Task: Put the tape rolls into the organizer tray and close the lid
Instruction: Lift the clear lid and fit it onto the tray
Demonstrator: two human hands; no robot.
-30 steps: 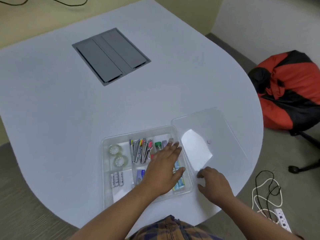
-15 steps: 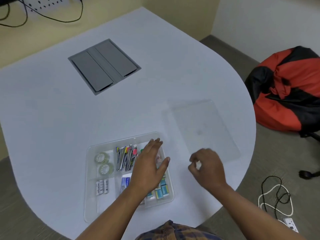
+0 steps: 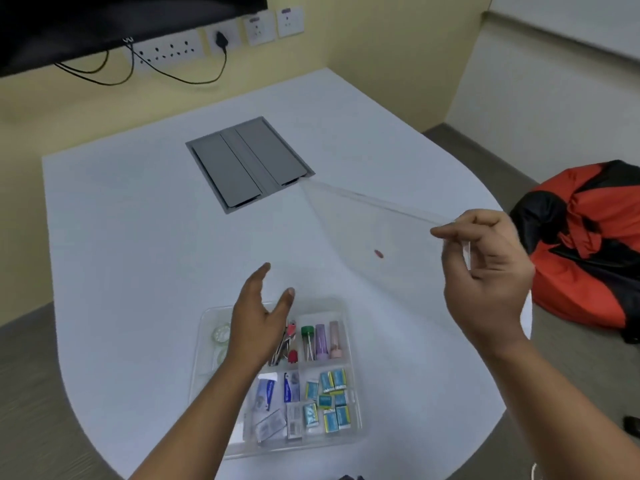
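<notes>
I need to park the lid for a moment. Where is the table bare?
Bare: the table left of the organizer tray, between it and the grey floor box. Crowded: the tray, under the left hand. The right hand holds the lid.

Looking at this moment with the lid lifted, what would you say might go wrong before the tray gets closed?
1. The right hand pinches the clear lid only at one corner, so it could slip or swing.
2. The left hand hovers open over the tray, right where the lid must land, and may get in the way.
3. The lid is nearly invisible against the white table, so lining it up with the rim may be hard.
</notes>
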